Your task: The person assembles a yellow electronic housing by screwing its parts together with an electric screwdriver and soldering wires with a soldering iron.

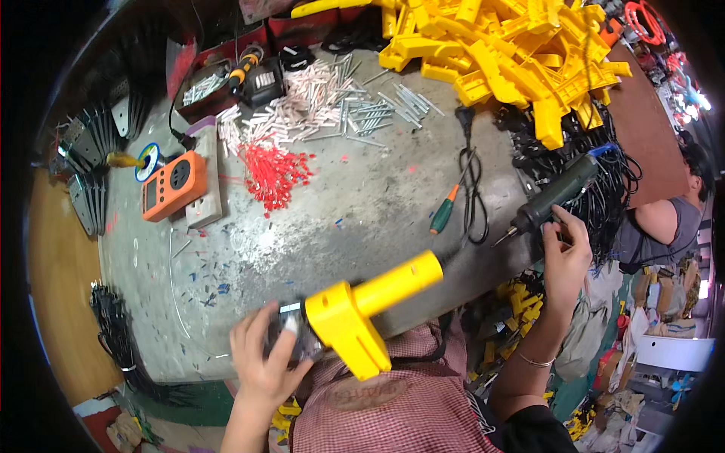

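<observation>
My left hand (264, 359) is wrapped round the dark, partly clear end of a yellow plastic housing (347, 321). A round yellow tube sticks out from the housing toward the upper right, and a blocky leg points down. The housing is over the table's near edge, in front of my checked apron. On the right, the curled fingers of my right hand (568, 253) are on the near side of a dark electric screwdriver (559, 192). Its bit points down and left over the tabletop. How firmly the fingers grip it is partly hidden.
Yellow housings (491, 64) are heaped at the back right, above black cables (615, 170). A green-and-orange screwdriver (444, 211), red parts (276, 177), white sleeves (302, 98), metal pins (408, 104) and an orange meter (174, 186) lie on the grey table (362, 204). Another person (672, 219) sits at right.
</observation>
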### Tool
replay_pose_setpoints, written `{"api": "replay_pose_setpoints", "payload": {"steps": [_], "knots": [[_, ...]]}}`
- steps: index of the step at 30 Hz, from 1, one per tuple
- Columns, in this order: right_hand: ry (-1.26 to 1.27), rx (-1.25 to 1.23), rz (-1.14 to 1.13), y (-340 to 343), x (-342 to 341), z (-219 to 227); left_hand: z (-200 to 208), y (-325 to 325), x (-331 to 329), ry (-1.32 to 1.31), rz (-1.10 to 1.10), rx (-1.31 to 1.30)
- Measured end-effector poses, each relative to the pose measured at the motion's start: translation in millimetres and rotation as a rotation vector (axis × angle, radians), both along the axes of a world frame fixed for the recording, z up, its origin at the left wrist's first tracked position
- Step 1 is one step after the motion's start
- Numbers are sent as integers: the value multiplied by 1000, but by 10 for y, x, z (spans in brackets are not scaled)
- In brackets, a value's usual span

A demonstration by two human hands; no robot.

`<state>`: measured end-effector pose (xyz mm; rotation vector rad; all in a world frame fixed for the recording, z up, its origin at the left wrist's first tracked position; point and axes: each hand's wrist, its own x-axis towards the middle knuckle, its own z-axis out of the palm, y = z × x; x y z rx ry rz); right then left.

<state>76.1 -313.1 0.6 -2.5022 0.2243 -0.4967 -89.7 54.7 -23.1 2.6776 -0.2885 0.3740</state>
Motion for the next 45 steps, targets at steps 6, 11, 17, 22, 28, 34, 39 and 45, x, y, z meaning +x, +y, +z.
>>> {"api": "replay_pose_setpoints", "payload": {"steps": [6,11,17,22,28,34,39,45], "knots": [[42,-311,339,639,858,26,73,26,-96,-115,-147,158],[201,-621,278,833,1191,-43,49,-50,-96,-182,-118,152],[-574,-93,186,577,1338,385,67,-79,56,-241,-31,27],[-73,1145,1097,225,1512,1344,197,-11,159,-279,2,-93],[-167,70,1237,2224,686,1463,263,351,-344,-37,288,-187],[-55,-800,1265,3781,759,1041,431,907,-761,12,607,-353],[-67,-953,1267,4430,866,866,574,1683,-752,-81,608,-66],[39,-1122,1312,4658,806,920,483,2587,-511,-114,586,-9]]}}
